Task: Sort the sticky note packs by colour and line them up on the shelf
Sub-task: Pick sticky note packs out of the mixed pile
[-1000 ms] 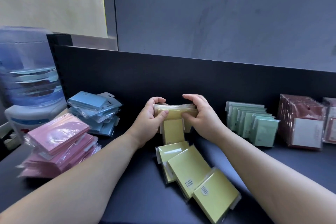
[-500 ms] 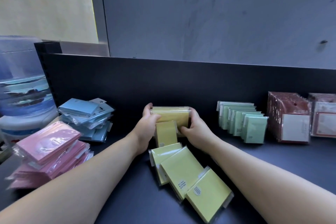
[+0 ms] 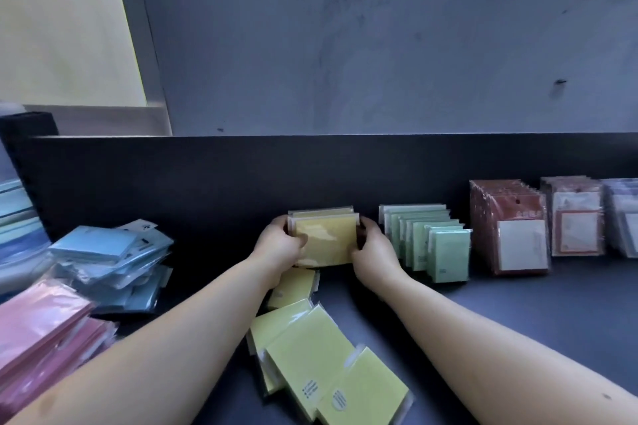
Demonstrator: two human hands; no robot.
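Loose yellow packs [image 3: 321,373] are laid flat and overlapping at the shelf [image 3: 518,314] front; beyond, an upright yellow stack [image 3: 326,241] is gripped at its sides by left hand [image 3: 279,248] and right hand [image 3: 374,252], just beside the green row [image 3: 428,241], near the back panel [image 3: 172,183].

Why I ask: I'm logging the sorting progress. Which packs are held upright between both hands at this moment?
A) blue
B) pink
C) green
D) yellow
D: the left hand and the right hand grip the yellow packs from either side, standing them up next to the green row.
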